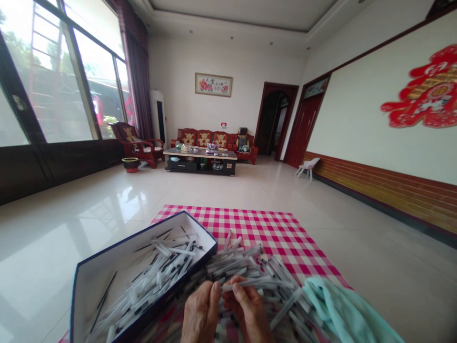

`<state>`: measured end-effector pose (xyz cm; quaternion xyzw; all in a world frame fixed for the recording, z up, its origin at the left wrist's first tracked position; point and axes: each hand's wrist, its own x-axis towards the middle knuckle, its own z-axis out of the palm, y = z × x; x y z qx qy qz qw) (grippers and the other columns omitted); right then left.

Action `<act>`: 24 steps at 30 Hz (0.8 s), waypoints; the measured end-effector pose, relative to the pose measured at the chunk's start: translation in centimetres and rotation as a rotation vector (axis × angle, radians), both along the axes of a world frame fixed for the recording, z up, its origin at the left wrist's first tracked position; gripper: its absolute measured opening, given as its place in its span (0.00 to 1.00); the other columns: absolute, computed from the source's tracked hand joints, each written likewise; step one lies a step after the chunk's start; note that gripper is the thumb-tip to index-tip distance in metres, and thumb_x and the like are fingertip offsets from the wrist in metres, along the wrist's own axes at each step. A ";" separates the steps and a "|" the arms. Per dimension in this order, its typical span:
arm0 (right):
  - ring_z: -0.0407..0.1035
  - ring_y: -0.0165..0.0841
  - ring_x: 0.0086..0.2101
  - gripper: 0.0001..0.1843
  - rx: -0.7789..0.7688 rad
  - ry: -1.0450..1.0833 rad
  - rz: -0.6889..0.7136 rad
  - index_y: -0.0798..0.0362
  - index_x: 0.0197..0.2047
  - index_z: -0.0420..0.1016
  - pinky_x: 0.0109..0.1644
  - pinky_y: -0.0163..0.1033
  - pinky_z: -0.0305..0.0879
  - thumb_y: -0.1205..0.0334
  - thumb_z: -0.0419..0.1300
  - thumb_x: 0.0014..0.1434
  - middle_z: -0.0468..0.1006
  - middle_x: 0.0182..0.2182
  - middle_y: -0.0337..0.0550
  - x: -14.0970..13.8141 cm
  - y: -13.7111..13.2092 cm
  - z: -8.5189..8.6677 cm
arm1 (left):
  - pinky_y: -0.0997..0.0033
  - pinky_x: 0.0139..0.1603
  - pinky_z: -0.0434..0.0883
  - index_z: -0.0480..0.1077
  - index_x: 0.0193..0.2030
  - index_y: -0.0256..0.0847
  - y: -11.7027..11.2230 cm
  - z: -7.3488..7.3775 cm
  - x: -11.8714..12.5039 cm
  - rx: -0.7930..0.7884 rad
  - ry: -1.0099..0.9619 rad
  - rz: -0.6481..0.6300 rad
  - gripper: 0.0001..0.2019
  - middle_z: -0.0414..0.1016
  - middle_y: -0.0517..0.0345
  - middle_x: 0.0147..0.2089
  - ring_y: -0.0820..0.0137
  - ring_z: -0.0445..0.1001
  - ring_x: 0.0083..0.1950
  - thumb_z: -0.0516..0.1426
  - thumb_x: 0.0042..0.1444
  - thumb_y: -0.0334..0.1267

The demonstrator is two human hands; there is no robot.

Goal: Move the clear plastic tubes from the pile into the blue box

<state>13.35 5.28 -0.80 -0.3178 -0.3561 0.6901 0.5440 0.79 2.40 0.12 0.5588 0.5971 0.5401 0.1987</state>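
My left hand (202,312) and my right hand (248,309) meet at the bottom centre, fingers closed together on a clear pen barrel (246,283) held level between them. Below and around the hands lies a heap of clear pen barrels and black parts (250,267) on a red-and-white checked cloth (264,228). To the left stands a shallow white box with dark blue walls (91,274), holding several more pens and thin black refills (160,271).
A pale green cloth (342,309) lies at the bottom right on the checked cloth. Glossy white floor tiles stretch ahead to a dark coffee table (200,159), red sofa (214,139) and armchair (137,143). A small white chair (307,166) stands by the right wall.
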 end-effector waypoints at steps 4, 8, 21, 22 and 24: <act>0.74 0.38 0.32 0.11 -0.007 0.034 0.020 0.48 0.35 0.77 0.37 0.42 0.68 0.54 0.67 0.49 0.80 0.32 0.41 0.1 -0.1 0.0 | 0.76 0.20 0.56 0.58 0.17 0.41 0.6 -0.4 0.3 -0.237 -0.307 -0.092 0.27 0.56 0.65 0.15 0.75 0.56 0.18 0.47 0.56 0.61; 0.73 0.37 0.33 0.09 -0.003 0.070 0.007 0.49 0.36 0.77 0.37 0.41 0.67 0.57 0.66 0.51 0.80 0.33 0.41 0.3 0.0 -0.3 | 0.76 0.20 0.58 0.62 0.21 0.39 0.6 0.1 0.2 -0.291 -0.487 -0.150 0.26 0.57 0.66 0.16 0.76 0.57 0.18 0.49 0.54 0.61; 0.73 0.39 0.36 0.09 0.062 0.019 0.049 0.49 0.37 0.76 0.40 0.43 0.67 0.57 0.65 0.53 0.80 0.35 0.43 0.2 -0.1 -0.5 | 0.77 0.20 0.55 0.57 0.17 0.41 0.6 -0.9 -0.1 -0.235 -0.255 -0.037 0.26 0.55 0.66 0.16 0.76 0.56 0.20 0.48 0.56 0.58; 0.73 0.39 0.36 0.09 0.058 0.020 0.047 0.49 0.37 0.76 0.40 0.43 0.67 0.56 0.65 0.53 0.80 0.35 0.43 0.2 -0.1 -0.6 | 0.77 0.19 0.55 0.57 0.17 0.41 0.6 -0.8 -0.1 -0.261 -0.278 -0.032 0.26 0.54 0.66 0.16 0.76 0.55 0.19 0.48 0.56 0.59; 0.73 0.38 0.36 0.10 0.044 0.021 0.038 0.50 0.38 0.76 0.41 0.43 0.67 0.56 0.65 0.53 0.80 0.36 0.44 0.3 0.0 -0.7 | 0.76 0.19 0.55 0.59 0.17 0.40 0.6 -0.5 -0.1 -0.308 -0.346 -0.039 0.27 0.55 0.66 0.15 0.76 0.56 0.18 0.47 0.55 0.61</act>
